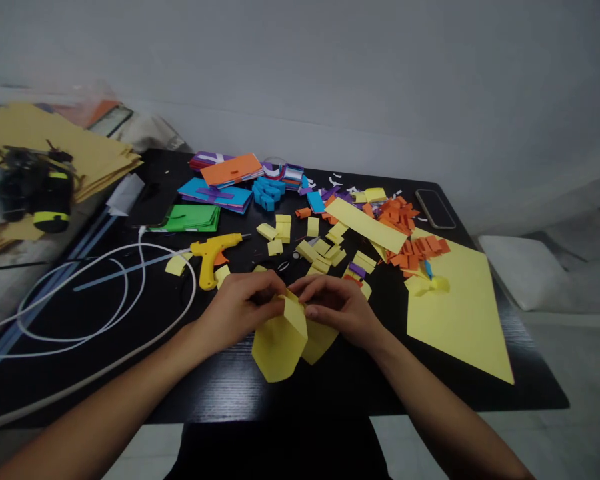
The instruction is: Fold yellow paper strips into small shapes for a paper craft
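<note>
A folded yellow paper piece (280,343) with an angular lower edge hangs between my hands near the table's front. My left hand (247,307) pinches its top left part between thumb and fingers. On the other side, my right hand (343,310) is closed on the paper's upper right part, its thumb and fingertips close to the left ones. Just left of them lies a yellow glue gun (213,257). Small folded yellow pieces (323,253) are scattered behind my hands. Part of the held paper is hidden by my fingers.
A large yellow sheet (460,313) lies right, with orange pieces (400,217) at its corner and a phone (435,209) behind. Green (193,218), blue (217,195) and orange (233,171) folded papers stand back left. A white cable (125,320) loops across the left of the black table (360,393).
</note>
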Available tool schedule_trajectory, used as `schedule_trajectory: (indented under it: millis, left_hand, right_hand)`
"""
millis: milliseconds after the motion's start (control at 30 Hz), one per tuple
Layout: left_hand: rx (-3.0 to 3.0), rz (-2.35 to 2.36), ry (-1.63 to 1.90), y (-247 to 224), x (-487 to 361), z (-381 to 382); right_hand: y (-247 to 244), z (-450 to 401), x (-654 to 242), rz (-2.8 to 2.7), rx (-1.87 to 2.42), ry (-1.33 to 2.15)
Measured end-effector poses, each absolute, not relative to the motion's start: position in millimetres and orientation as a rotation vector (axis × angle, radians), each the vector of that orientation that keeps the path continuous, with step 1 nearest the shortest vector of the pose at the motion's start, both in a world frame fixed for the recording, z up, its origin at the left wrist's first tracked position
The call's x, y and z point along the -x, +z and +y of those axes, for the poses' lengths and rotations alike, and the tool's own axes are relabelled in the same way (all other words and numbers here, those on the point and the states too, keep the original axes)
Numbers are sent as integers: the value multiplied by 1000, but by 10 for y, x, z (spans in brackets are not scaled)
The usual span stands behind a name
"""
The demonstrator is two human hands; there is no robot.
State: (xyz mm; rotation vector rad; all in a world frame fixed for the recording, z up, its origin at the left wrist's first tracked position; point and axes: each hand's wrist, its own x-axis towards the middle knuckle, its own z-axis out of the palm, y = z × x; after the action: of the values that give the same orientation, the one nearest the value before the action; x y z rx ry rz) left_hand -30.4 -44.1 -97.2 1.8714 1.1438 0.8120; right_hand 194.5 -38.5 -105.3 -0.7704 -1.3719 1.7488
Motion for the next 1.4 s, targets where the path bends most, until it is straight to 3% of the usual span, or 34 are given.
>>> schedule_trajectory:
  millis: [300, 600, 800, 1400]
  left_hand:
    - [-1860, 1168, 919, -984, 265, -462]
    - [-1664, 1203, 808, -962, 269, -457]
    - [-1629, 1113, 633, -949, 278, -446]
    - [-1428, 824, 376, -816, 389, -391]
  right_hand:
    - [-1052, -388, -1940, -1330, 771, 1756]
    - [-1039, -378, -2018, -1444, 687, 1837]
    - [-1039, -401, -1986, -1792, 703, 1597]
    - [-1083, -412, -2002, -1988, 624, 1399]
